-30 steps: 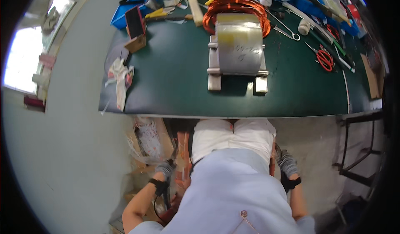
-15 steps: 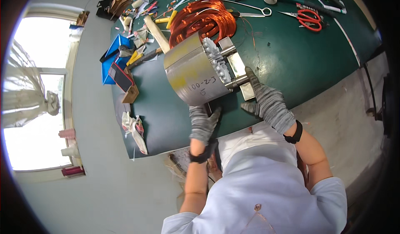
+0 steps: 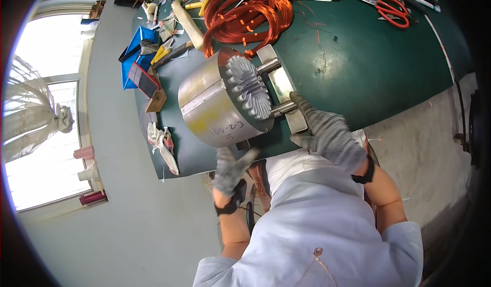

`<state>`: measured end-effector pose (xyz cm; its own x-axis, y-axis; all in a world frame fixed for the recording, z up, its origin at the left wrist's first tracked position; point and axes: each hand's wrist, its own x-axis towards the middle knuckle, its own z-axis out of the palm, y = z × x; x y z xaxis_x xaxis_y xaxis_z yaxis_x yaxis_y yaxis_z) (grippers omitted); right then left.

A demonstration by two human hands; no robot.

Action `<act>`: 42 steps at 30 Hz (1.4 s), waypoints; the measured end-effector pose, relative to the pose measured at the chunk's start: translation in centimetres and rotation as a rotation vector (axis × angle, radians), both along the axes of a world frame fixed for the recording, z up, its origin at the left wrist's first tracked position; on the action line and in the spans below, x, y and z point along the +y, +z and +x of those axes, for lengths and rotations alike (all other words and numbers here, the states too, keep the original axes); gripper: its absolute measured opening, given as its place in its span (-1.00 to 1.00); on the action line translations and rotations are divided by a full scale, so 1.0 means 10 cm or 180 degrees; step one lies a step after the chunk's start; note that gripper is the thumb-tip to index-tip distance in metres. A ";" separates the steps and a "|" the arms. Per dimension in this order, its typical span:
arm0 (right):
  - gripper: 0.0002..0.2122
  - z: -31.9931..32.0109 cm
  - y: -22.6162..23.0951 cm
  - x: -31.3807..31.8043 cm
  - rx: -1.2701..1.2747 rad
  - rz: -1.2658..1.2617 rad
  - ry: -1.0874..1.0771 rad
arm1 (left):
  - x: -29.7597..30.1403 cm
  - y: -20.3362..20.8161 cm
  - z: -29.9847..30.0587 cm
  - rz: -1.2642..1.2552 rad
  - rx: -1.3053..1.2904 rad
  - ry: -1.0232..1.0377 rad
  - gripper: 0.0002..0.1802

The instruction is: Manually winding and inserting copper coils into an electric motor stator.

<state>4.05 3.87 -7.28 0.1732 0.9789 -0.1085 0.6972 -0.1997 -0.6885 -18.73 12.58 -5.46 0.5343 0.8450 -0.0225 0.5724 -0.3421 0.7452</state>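
A grey steel stator core (image 3: 204,118), a wide cylinder with white slot liners (image 3: 250,87) poking from its open end, lies on its side on the green table. Beside that end is a metal stand (image 3: 284,85), a flat plate with two round bars running toward the core. My right hand (image 3: 332,136), in a grey knit glove, grips the stand's near end between fingers and thumb. Just below the core's near side is my left hand (image 3: 230,169), gloved alike, its thumb spread from the fingers. Whether its fingertips touch the core I cannot tell.
Coils of orange-brown copper wire (image 3: 245,18) lie behind the core. Red-handled scissors (image 3: 393,12) are at the far right. At left are a wooden-handled tool (image 3: 188,26), a blue tray (image 3: 130,67), a phone (image 3: 143,79) on a wooden stand and a crumpled cloth (image 3: 162,146).
The core has shifted left and turned, so its open end shows more. My left hand has moved left and down, and its thumb stands out more. My right hand stays at the stand.
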 end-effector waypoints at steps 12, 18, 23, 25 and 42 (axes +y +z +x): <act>-0.28 -0.10 -0.09 0.13 -0.0240 -0.0040 0.0341 | -0.16 -0.34 0.17 0.0243 -0.0063 0.0382 -0.44; -0.27 0.07 0.44 0.10 0.0485 0.0904 0.0341 | 0.12 0.09 -0.10 -0.0738 -0.2901 0.0547 -0.11; -0.32 -0.33 0.58 0.50 0.0399 0.1558 -0.0084 | 0.32 0.65 0.37 -0.0383 -0.1792 0.0652 -0.44; -0.44 -0.42 0.53 0.60 0.0754 0.1247 -0.0251 | 0.37 0.73 0.58 -0.1071 -0.2192 0.0863 -0.42; -0.17 -0.24 0.34 0.29 0.0128 0.1866 -0.0346 | 0.12 0.15 0.22 0.0301 -0.1862 0.1102 0.02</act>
<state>1.66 6.82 -3.90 0.2826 0.8545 0.4359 0.6651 0.1529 -0.7309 -16.49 13.77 -3.99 0.1348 0.9534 0.2699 0.1728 -0.2908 0.9410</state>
